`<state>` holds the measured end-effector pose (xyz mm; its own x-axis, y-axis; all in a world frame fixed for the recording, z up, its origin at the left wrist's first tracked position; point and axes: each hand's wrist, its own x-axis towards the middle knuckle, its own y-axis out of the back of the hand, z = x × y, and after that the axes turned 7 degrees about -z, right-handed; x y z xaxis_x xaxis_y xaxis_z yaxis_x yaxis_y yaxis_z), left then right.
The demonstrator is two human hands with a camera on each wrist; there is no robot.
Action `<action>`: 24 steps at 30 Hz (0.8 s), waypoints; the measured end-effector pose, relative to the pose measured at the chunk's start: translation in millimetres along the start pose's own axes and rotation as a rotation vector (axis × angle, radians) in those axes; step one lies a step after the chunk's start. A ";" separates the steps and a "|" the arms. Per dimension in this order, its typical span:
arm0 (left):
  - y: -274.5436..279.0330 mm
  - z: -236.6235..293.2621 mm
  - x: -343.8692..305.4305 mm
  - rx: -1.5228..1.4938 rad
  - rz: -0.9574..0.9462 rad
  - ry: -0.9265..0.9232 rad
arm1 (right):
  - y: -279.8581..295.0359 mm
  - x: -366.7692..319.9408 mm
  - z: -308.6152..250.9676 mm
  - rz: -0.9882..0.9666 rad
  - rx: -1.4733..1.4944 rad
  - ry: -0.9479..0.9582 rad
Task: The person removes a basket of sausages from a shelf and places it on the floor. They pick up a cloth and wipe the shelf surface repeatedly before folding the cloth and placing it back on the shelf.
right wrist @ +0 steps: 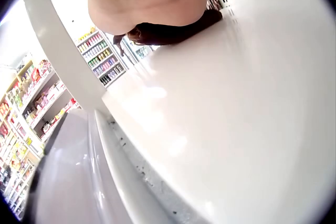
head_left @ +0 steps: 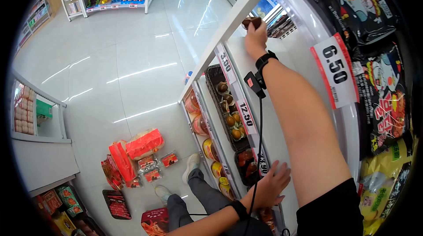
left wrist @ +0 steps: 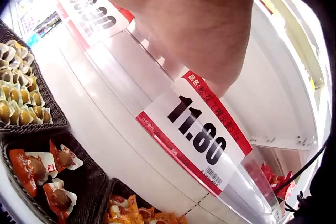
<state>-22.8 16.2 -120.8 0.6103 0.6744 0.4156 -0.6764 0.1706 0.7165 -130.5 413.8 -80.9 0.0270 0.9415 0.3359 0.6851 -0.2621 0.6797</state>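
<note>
At the far end of a bare-topped white shelf (head_left: 284, 99), my right hand (head_left: 256, 40) grips a dark brown item (head_left: 252, 22). In the right wrist view the same brown thing (right wrist: 176, 34) shows below the palm, low over the white surface; I cannot tell its kind. My left hand (head_left: 269, 187) lies at the front edge of that shelf, fingers extended. Seen from the left wrist, the left hand (left wrist: 194, 24) is over the price strip, by the 11.80 tag (left wrist: 194, 132).
Below are dark baskets of wrapped eggs (head_left: 233, 121) and red-packaged snacks (left wrist: 60, 198). Black noodle packs (head_left: 383, 99) fill the upper right shelf. Red packages (head_left: 145, 141) and a dark tray of red packs (head_left: 116, 204) lie on the floor beside my feet.
</note>
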 end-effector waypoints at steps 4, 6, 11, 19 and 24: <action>1.5 -1.8 -2.0 -0.011 -0.022 -0.040 | 29.6 -19.0 -20.4 0.317 0.205 0.049; 3.1 -3.5 -1.9 0.029 -0.161 -0.099 | 44.3 -41.5 -36.8 0.387 0.278 0.064; 14.7 9.3 -1.1 0.021 0.216 -0.028 | 49.3 -110.0 -67.0 0.389 0.401 0.013; 96.9 91.5 -31.4 -0.124 -0.318 0.203 | 76.7 -238.8 -216.3 0.013 0.946 -0.273; 128.4 128.5 -76.8 0.276 0.197 0.083 | 158.2 -316.2 -316.1 -0.799 1.657 -0.487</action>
<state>-103.5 -106.0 11.2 0.4361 0.7331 0.5219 -0.6336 -0.1617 0.7565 -260.7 7.7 126.5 -0.6329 0.7696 -0.0845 0.5421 0.3625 -0.7581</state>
